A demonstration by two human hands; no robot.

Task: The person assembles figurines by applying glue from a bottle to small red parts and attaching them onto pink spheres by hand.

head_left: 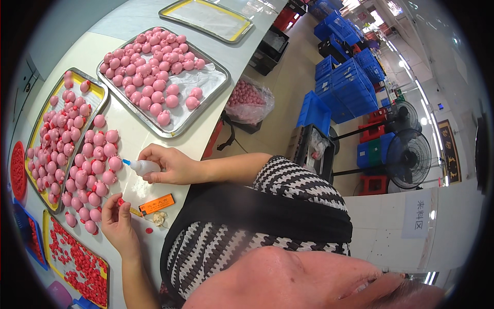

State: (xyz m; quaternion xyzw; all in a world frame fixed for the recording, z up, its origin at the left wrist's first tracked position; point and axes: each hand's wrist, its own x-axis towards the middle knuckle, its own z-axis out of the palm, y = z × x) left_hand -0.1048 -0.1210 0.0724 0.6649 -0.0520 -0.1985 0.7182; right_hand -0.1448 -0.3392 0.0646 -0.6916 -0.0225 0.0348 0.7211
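Observation:
My right hand (167, 165) is wrapped round a small white squeeze bottle (145, 167) with a blue tip, which points at the nearby pink balls. A small red piece (120, 201) is pinched in the fingertips of my left hand (119, 220), beside the lower edge of the same group. These pink balls (96, 167), round with small pointed crowns, lie loose on the white table between the trays. Next to my left hand are a flat orange object (157, 204), a crumpled beige lump (159, 219) and a loose red piece (149, 230).
A metal tray (208, 100) holds many pink balls; a yellow-edged tray (100, 92) has balls with red pieces. Red pieces fill another tray (105, 298) and a red bowl (18, 149). Beyond the table stand a bag of pink balls (249, 100), blue crates (347, 87) and fans (409, 158).

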